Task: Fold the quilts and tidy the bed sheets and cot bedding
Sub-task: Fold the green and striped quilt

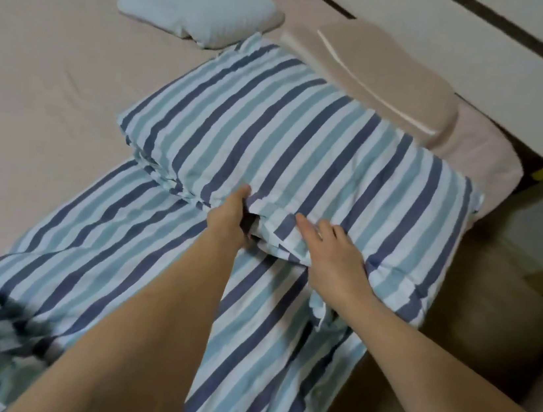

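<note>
The quilt (271,143), striped in blue, teal and white, is laid on the bed (56,73), its far part folded into a thick stack and the rest spread flat toward the viewer. The near edge of the stack is gripped by the left hand (229,224), while the right hand (335,259) is rested flat on it, fingers straight. A beige pillow (383,79) and a pale blue pillow (193,5) are seen beyond

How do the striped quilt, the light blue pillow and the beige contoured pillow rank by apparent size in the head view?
1. Blue-and-white striped quilt, by far the largest.
2. Beige contoured foam pillow.
3. Light blue textured pillow.
The two pillows look close in size, and the blue one lies farther from the camera, so their order is unsure.
</note>
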`<state>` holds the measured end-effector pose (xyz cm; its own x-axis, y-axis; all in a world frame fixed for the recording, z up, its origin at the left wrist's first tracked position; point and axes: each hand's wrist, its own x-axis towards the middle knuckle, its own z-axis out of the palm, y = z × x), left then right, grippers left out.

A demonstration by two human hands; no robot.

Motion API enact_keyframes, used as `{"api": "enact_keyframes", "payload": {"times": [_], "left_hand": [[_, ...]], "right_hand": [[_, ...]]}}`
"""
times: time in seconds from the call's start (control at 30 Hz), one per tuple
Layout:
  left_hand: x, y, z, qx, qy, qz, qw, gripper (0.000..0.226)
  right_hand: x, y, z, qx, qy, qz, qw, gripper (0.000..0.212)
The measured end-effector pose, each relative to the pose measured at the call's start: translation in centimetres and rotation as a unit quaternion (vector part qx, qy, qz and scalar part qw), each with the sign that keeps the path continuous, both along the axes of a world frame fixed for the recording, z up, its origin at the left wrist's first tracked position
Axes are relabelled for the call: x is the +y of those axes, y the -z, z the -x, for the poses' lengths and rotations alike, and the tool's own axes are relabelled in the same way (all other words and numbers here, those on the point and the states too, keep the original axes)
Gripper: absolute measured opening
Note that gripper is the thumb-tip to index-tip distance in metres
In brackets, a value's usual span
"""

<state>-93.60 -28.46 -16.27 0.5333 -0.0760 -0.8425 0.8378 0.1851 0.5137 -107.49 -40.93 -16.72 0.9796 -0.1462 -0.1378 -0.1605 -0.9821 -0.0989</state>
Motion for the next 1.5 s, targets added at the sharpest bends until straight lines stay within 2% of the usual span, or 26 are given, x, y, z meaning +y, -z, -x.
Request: {"api": "enact_keyframes", "payload": {"times": [0.03,0.1,0.2,0.27,0.33,0.4,0.43,0.47,0.5,0.6,0.63,0.67,0.73,0.77,0.8,0.87,0.9,0.93,0.97,1.1,1.2,1.37,1.5], "left_hand": [[0.0,-0.5,-0.2,-0.035,-0.003,-0.018,0.999,0.054],[0.2,-3.2,-0.6,-0.138,-0.018,-0.065,0.988,0.050],[1.8,-8.7,0.7,-0.303,-0.024,-0.114,0.946,0.060],[4.2,-10.6,2.6,-0.377,-0.020,-0.154,0.913,0.063],[6.2,-9.9,4.7,-0.362,0.021,-0.220,0.905,0.072],[8.6,-8.1,6.9,-0.226,0.116,-0.306,0.918,0.088],[9.5,-7.2,7.7,-0.155,0.168,-0.342,0.912,0.096],[10.4,-6.4,8.5,-0.134,0.211,-0.373,0.893,0.101],[11.1,-5.6,9.3,-0.168,0.247,-0.400,0.866,0.102],[12.2,-4.1,10.8,-0.380,0.337,-0.442,0.739,0.089],[12.2,-3.7,11.2,-0.420,0.369,-0.442,0.702,0.084],[12.1,-3.4,11.3,-0.439,0.406,-0.443,0.668,0.080],[11.4,-3.1,11.3,-0.415,0.507,-0.443,0.613,0.073],[10.9,-3.1,11.2,-0.383,0.546,-0.438,0.602,0.071],[10.1,-3.5,11.1,-0.350,0.567,-0.432,0.608,0.069],[8.4,-4.9,10.9,-0.313,0.510,-0.409,0.689,0.066],[7.5,-5.9,10.7,-0.310,0.458,-0.398,0.732,0.066],[6.4,-6.9,10.3,-0.312,0.418,-0.387,0.761,0.067],[5.3,-7.9,9.8,-0.315,0.397,-0.377,0.775,0.068],[0.6,-10.3,6.9,-0.318,0.352,-0.402,0.783,0.074],[-5.0,-9.7,2.4,-0.298,0.301,-0.467,0.777,0.083],[-13.4,-4.0,-2.8,-0.220,0.313,-0.537,0.752,0.097],[-15.4,2.5,-4.4,-0.203,0.323,-0.583,0.717,0.101]], "right_hand": [[0.1,-0.7,0.0,-0.016,0.002,-0.016,1.000,0.082],[0.3,-3.6,-0.4,-0.059,-0.008,-0.023,0.998,0.077],[2.5,-7.4,0.2,-0.166,-0.026,-0.030,0.985,0.071],[4.8,-8.7,1.7,-0.199,-0.051,-0.020,0.979,0.071],[6.6,-8.5,3.3,-0.154,-0.081,0.011,0.985,0.078],[8.4,-6.9,5.3,0.010,-0.112,0.079,0.990,0.090],[8.8,-5.4,6.1,0.084,-0.106,0.101,0.986,0.096],[9.1,-4.0,6.7,0.138,-0.090,0.122,0.979,0.103],[9.5,-2.9,7.3,0.160,-0.075,0.135,0.975,0.107],[10.7,-1.2,8.8,0.134,-0.039,0.139,0.980,0.106],[10.9,-0.9,9.6,0.127,-0.029,0.119,0.984,0.104],[10.9,-0.6,10.3,0.137,-0.024,0.088,0.986,0.103],[10.3,-1.1,10.8,0.193,-0.039,-0.008,0.980,0.097],[9.8,-1.8,10.3,0.218,-0.049,-0.063,0.973,0.088],[9.0,-2.8,9.4,0.222,-0.047,-0.115,0.967,0.074],[7.0,-4.9,6.9,0.130,-0.001,-0.177,0.976,0.044],[5.9,-6.1,5.6,0.073,0.028,-0.182,0.980,0.037],[4.5,-7.2,4.2,0.032,0.055,-0.185,0.981,0.037],[3.1,-8.1,2.7,0.009,0.071,-0.186,0.980,0.038],[-3.7,-9.5,-3.6,-0.011,0.089,-0.170,0.981,0.041],[-9.7,-8.4,-10.0,-0.013,0.079,-0.149,0.986,0.049],[-17.5,-3.4,-18.4,0.093,0.083,-0.179,0.976,0.103],[-21.3,1.5,-22.5,0.162,0.121,-0.321,0.925,0.141]]}}
